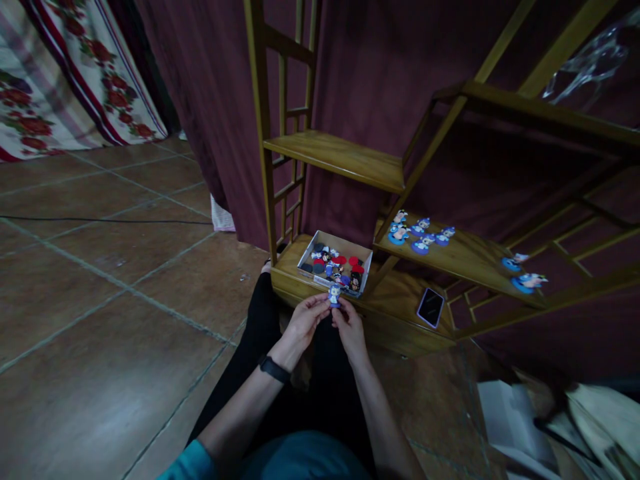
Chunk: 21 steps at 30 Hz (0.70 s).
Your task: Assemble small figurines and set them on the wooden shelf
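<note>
Both my hands meet over my lap around one small purple and white figurine (pixel 335 295). My left hand (pixel 309 317), with a dark band on its wrist, pinches it from the left side. From the right, the fingers of my right hand (pixel 348 325) close on its purple base. Just beyond the hands, an open cardboard box (pixel 333 241) sits on the lower shelf and holds several jumbled figurines with red and dark round bases. On the raised shelf to the right stand several purple figurines (pixel 423 243) and a blue-based figurine (pixel 399 233).
A wooden shelf unit (pixel 335 157) stands before a dark red curtain (pixel 360 80). On its lower board lies a phone (pixel 431 307). Two more blue-based figurines (pixel 529 282) are at the raised shelf's right end. A white box (pixel 510 417) rests on the floor, lower right.
</note>
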Tool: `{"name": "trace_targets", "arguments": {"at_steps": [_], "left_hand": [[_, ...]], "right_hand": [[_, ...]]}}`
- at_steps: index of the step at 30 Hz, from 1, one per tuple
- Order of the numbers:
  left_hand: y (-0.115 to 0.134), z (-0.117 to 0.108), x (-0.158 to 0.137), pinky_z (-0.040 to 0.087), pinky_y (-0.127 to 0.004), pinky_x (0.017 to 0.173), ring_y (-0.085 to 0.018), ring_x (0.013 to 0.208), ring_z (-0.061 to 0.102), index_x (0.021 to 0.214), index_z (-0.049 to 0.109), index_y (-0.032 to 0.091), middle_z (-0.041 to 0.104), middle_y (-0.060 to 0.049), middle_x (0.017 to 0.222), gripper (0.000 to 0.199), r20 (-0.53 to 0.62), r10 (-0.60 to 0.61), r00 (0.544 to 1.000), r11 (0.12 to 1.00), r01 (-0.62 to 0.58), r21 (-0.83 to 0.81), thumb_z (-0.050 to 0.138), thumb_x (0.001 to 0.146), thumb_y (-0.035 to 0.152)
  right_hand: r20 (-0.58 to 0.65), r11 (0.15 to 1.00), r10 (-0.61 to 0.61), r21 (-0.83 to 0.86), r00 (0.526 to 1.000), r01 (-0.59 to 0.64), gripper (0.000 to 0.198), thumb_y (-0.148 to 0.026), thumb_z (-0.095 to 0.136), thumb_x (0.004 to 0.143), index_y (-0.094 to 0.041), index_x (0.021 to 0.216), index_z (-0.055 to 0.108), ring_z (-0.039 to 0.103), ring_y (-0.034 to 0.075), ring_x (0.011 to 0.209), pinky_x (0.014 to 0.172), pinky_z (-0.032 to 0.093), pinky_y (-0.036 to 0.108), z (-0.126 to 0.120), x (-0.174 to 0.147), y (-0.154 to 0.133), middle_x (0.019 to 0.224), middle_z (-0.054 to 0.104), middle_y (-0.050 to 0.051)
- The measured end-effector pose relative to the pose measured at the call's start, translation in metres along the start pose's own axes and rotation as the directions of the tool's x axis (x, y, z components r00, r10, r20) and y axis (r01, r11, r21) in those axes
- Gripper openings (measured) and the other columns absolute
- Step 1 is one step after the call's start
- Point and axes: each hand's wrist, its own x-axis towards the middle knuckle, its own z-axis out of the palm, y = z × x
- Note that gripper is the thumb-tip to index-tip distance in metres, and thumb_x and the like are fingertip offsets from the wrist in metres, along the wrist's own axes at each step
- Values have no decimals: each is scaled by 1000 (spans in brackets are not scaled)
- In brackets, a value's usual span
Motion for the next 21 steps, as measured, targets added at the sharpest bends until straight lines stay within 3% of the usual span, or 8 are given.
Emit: {"name": "trace_targets", "arguments": {"at_steps": [21], "left_hand": [[5, 6, -8, 52, -24, 70, -12, 72, 63, 92, 64, 13, 67, -7, 84, 23, 19, -25, 999, 1000, 25, 16, 68, 70, 16]], "right_hand": [[-17, 1000, 7, 29, 1000, -6, 41, -40, 60, 71, -21, 108, 60, 60, 16, 76, 59, 52, 27, -2, -1, -3, 97, 64, 5]]}}
